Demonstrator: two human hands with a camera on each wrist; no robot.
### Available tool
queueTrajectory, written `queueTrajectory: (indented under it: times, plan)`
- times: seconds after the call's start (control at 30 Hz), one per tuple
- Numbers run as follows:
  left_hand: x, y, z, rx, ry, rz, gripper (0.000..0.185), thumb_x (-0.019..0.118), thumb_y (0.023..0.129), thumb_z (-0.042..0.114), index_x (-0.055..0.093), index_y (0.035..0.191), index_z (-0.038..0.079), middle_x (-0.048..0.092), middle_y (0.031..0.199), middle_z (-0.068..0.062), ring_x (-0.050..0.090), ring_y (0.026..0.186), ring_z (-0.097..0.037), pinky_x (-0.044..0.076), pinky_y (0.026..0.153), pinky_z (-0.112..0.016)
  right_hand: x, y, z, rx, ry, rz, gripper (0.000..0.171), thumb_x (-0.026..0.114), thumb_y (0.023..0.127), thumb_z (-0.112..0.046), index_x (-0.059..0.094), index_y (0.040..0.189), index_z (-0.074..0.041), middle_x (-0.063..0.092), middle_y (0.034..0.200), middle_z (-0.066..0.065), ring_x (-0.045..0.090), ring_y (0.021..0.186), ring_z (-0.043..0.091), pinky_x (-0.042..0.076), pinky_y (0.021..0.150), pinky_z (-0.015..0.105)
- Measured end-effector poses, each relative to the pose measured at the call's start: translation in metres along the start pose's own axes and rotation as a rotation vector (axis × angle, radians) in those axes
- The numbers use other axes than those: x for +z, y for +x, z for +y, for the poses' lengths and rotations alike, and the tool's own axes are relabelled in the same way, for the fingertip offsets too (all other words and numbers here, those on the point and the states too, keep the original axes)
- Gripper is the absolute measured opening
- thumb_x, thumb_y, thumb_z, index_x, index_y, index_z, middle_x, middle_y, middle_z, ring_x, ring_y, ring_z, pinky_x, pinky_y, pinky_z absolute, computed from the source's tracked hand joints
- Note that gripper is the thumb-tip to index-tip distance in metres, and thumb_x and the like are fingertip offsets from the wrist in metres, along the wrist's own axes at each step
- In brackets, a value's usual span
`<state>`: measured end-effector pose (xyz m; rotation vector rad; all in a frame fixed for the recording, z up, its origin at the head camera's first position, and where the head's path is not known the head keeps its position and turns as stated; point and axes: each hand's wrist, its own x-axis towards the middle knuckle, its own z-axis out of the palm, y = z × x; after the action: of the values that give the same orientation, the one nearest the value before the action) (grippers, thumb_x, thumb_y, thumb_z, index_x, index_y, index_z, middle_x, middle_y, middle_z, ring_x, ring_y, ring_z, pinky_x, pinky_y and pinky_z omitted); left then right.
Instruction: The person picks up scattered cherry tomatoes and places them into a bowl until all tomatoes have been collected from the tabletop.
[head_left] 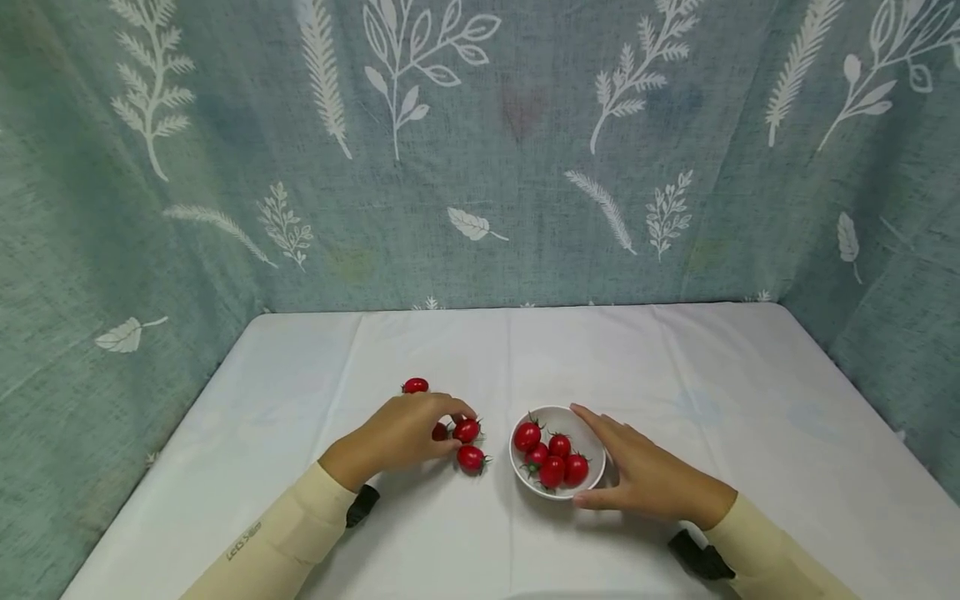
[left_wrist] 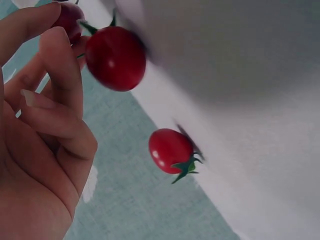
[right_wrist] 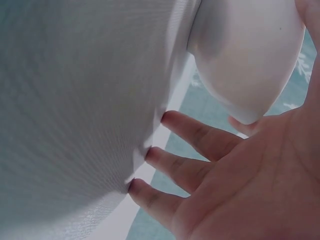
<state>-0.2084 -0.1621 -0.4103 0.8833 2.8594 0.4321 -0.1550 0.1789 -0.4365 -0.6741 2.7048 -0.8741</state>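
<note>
My left hand (head_left: 412, 429) reaches in among cherry tomatoes. Its thumb and a fingertip pinch a red cherry tomato (head_left: 467, 430), partly hidden in the left wrist view. Close by its fingers sits another cherry tomato (left_wrist: 115, 60); one more (head_left: 471, 460) lies just nearer me, and a further one (head_left: 415, 385) lies behind the hand. My right hand (head_left: 648, 475) spreads round the right side of a white bowl (head_left: 594, 437), thumb and index finger at its rim. In the right wrist view the other fingers (right_wrist: 197, 135) extend down to the cloth. Several cherry tomatoes (head_left: 552, 471) are in the bowl.
A white cloth (head_left: 600, 354) covers the table. Green-blue curtains (head_left: 517, 225) with white leaf prints hang behind it and along both sides. Dark straps (head_left: 363, 505) sit at both wrists, beside pale sleeves.
</note>
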Motion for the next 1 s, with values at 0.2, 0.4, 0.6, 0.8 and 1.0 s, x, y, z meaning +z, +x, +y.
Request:
queueTrajectory:
  times: [0.2, 0.4, 0.6, 0.8, 1.0]
  plan:
    - [-0.007, 0.001, 0.004, 0.021, -0.044, 0.044, 0.037, 0.080, 0.085, 0.031, 0.070, 0.120, 0.028, 0.070, 0.103, 0.018, 0.057, 0.069, -0.001, 0.048, 0.064, -0.020, 0.000, 0.001, 0.000, 0.002, 0.000, -0.004, 0.113, 0.076, 0.073, -0.068, 0.018, 0.161, -0.025, 0.036, 0.158, 0.016, 0.036, 0.143, 0.045, 0.035, 0.106, 0.069]
    - [-0.008, 0.002, 0.014, 0.076, -0.102, 0.065, 0.037, 0.079, 0.085, 0.027, 0.069, 0.121, 0.024, 0.069, 0.103, 0.016, 0.050, 0.056, 0.001, 0.045, 0.056, -0.019, 0.001, 0.000, 0.000, 0.008, 0.010, -0.007, 0.113, 0.076, 0.074, -0.068, 0.017, 0.161, -0.026, 0.035, 0.159, 0.016, 0.036, 0.144, 0.045, 0.036, 0.106, 0.070]
    - [-0.010, 0.003, 0.028, 0.131, -0.097, 0.092, 0.038, 0.078, 0.086, 0.028, 0.068, 0.123, 0.024, 0.069, 0.107, 0.016, 0.045, 0.051, 0.001, 0.040, 0.050, -0.018, 0.001, 0.002, 0.000, 0.005, 0.005, -0.003, 0.113, 0.077, 0.074, -0.067, 0.018, 0.161, -0.025, 0.036, 0.159, 0.016, 0.035, 0.144, 0.045, 0.035, 0.107, 0.069]
    - [-0.009, 0.007, 0.041, 0.196, -0.090, 0.119, 0.038, 0.077, 0.087, 0.029, 0.068, 0.123, 0.025, 0.069, 0.107, 0.016, 0.047, 0.053, 0.003, 0.044, 0.052, -0.018, 0.001, 0.002, 0.001, 0.012, 0.000, 0.003, 0.113, 0.077, 0.074, -0.066, 0.019, 0.161, -0.024, 0.037, 0.158, 0.017, 0.036, 0.143, 0.046, 0.034, 0.107, 0.070]
    - [-0.006, 0.012, 0.053, 0.231, -0.092, 0.104, 0.038, 0.077, 0.088, 0.032, 0.068, 0.124, 0.025, 0.070, 0.108, 0.015, 0.048, 0.053, 0.003, 0.045, 0.055, -0.017, 0.001, 0.001, 0.001, 0.001, 0.008, 0.003, 0.112, 0.077, 0.074, -0.065, 0.019, 0.161, -0.024, 0.037, 0.157, 0.018, 0.036, 0.143, 0.047, 0.035, 0.106, 0.070]
